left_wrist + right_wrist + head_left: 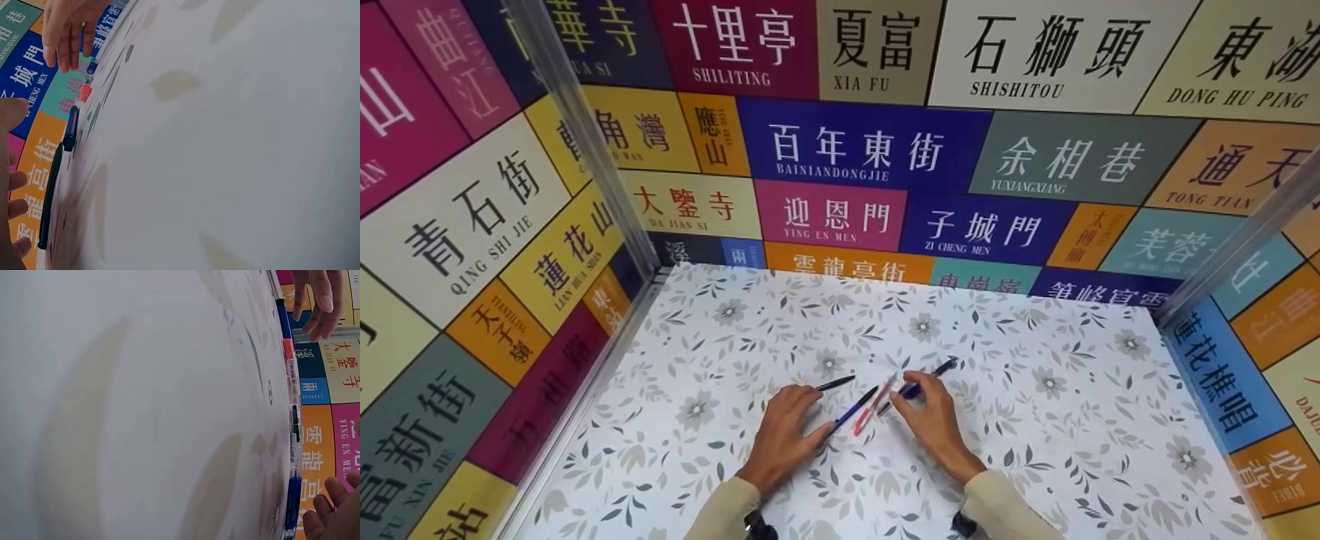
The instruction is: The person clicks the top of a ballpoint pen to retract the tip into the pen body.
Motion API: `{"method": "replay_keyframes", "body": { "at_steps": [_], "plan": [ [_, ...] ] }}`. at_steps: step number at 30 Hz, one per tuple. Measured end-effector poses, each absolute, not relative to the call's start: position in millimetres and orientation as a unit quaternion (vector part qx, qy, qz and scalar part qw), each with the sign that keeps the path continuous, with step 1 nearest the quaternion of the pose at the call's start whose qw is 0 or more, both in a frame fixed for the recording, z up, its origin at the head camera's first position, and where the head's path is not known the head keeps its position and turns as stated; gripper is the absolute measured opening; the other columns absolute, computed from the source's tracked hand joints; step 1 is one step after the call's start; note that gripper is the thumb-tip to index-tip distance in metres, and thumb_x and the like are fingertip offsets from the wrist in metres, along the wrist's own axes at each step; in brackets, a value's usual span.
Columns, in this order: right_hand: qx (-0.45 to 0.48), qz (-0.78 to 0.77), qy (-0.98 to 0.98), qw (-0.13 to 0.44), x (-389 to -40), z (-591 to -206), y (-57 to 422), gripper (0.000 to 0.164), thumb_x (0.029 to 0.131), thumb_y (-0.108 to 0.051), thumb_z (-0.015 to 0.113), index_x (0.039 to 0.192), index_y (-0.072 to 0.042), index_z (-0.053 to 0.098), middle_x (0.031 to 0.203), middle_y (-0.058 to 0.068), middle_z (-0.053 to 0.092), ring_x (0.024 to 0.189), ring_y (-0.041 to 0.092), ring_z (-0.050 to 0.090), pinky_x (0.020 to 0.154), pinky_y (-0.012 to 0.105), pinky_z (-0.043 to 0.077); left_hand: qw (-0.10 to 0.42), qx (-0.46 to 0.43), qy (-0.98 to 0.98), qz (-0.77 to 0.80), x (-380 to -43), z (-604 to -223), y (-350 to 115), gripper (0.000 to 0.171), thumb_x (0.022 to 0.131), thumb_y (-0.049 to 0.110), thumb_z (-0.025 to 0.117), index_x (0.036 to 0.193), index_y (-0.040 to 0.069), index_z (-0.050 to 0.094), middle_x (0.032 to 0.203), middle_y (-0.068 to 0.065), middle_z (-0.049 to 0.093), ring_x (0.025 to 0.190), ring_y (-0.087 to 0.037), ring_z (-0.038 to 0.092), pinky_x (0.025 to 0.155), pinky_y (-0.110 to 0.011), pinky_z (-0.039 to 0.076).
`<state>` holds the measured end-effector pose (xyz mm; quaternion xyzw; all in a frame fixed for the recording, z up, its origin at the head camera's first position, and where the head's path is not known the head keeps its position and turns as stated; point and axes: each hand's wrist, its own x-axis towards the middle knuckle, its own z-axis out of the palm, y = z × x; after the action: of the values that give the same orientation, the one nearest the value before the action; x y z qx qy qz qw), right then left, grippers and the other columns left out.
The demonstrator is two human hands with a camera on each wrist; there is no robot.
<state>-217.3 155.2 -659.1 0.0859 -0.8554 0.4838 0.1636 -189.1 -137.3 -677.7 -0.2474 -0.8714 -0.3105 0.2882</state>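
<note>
Several pens lie on a white cloth printed with leaves and flowers. My left hand (786,433) is beside a black pen (837,382) and a blue pen (855,407), fingers spread and nothing gripped. In the left wrist view its fingers (18,180) are apart from the black pen (52,197). My right hand (936,421) hovers by a red pen (864,418) and a dark blue pen (941,368), which it partly covers. The right wrist view shows loosely bent fingers (325,506) beside a blue-gripped pen (292,503), with the red pen (291,365) further along.
The patterned cloth (697,465) covers the table. Panels with coloured place-name signs (862,142) stand behind and at both sides. Clear corner strips (592,142) join the panels. Beige sleeves (727,510) and dark wrist straps (761,525) show at the front.
</note>
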Motion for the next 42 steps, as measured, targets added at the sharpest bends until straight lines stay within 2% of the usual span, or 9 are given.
{"method": "replay_keyframes", "body": {
  "at_steps": [6,19,28,36,42],
  "plan": [
    [0.097,0.471,-0.861,0.165,-219,-661,154,0.039,0.094,-0.016,0.088,0.126,0.001,0.074,0.125,0.013,0.074,0.121,0.035,0.067,0.104,0.049,0.052,0.282,-0.253,-0.874,-0.304,-188,-677,-136,0.049,0.088,0.034,0.092,0.124,0.004,0.077,0.125,-0.007,0.073,0.119,-0.029,0.065,0.104,-0.053,0.051],
    [0.097,0.482,-0.856,0.160,-222,-668,150,0.040,0.094,-0.016,0.088,0.127,0.002,0.074,0.127,0.015,0.073,0.122,0.037,0.067,0.109,0.052,0.050,0.257,-0.247,-0.889,-0.288,-185,-680,-131,0.047,0.087,0.033,0.092,0.124,0.007,0.078,0.123,-0.004,0.073,0.118,-0.028,0.064,0.103,-0.056,0.051],
    [0.108,0.455,-0.866,0.177,-225,-671,147,0.040,0.092,-0.015,0.089,0.125,0.001,0.074,0.121,0.013,0.074,0.116,0.035,0.066,0.104,0.053,0.050,0.260,-0.248,-0.892,-0.274,-187,-681,-133,0.047,0.087,0.035,0.092,0.123,0.007,0.078,0.122,-0.005,0.074,0.119,-0.031,0.064,0.105,-0.057,0.050],
    [0.118,0.430,-0.874,0.195,-225,-674,146,0.038,0.091,-0.016,0.091,0.123,-0.001,0.075,0.119,0.010,0.074,0.113,0.032,0.063,0.098,0.050,0.049,0.287,-0.261,-0.882,-0.267,-188,-685,-133,0.047,0.086,0.034,0.093,0.120,0.007,0.078,0.121,-0.007,0.074,0.116,-0.032,0.065,0.101,-0.057,0.051],
    [0.120,0.428,-0.874,0.196,-226,-675,146,0.039,0.090,-0.014,0.091,0.123,0.000,0.075,0.118,0.012,0.074,0.112,0.032,0.063,0.099,0.050,0.049,0.272,-0.254,-0.889,-0.267,-189,-684,-130,0.045,0.088,0.036,0.091,0.121,0.008,0.078,0.122,-0.007,0.073,0.119,-0.032,0.064,0.104,-0.057,0.050]
  ]
}}
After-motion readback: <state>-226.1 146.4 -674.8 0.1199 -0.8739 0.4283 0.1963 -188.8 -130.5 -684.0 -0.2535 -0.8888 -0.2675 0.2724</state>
